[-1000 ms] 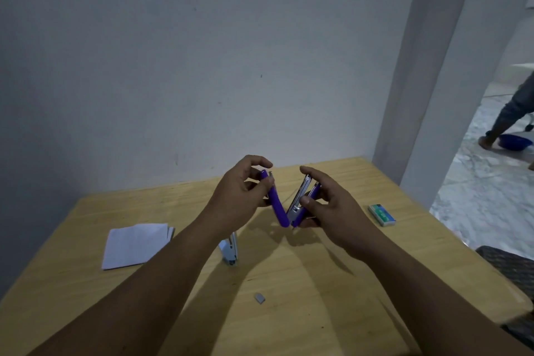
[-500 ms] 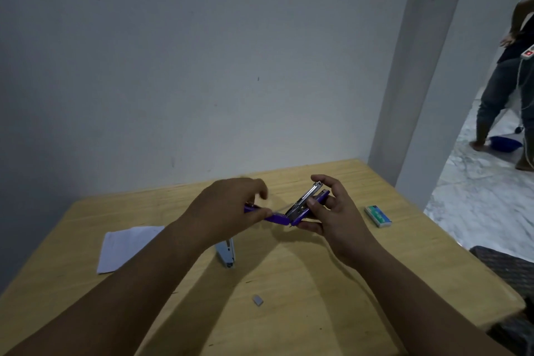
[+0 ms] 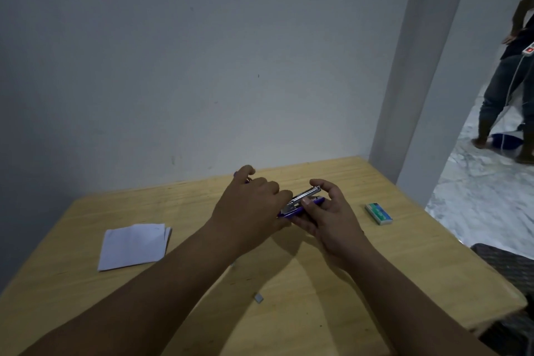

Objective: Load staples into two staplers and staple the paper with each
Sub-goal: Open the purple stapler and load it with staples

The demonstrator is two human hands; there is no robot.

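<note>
A purple stapler [image 3: 303, 202] is held above the middle of the wooden table [image 3: 404, 263], swung wide open with its metal staple channel showing. My right hand [image 3: 326, 220] grips its base and channel end. My left hand [image 3: 251, 208] covers and holds the purple top arm, folded far back to the left. A small strip of staples [image 3: 259, 298] lies on the table near me. A green and white staple box [image 3: 378, 213] rests to the right. Folded white paper [image 3: 134, 246] lies at the left. The second stapler is hidden under my left forearm.
A grey wall runs along the table's far edge, and a white pillar [image 3: 416, 66] stands at the back right corner. Beyond it a person [image 3: 508, 78] stands on a marble floor. A dark woven seat [image 3: 508, 266] sits off the table's right edge.
The stapler went from a V shape to nearly flat as my left hand pushed the top arm back and down. My left forearm now hides the second stapler.
</note>
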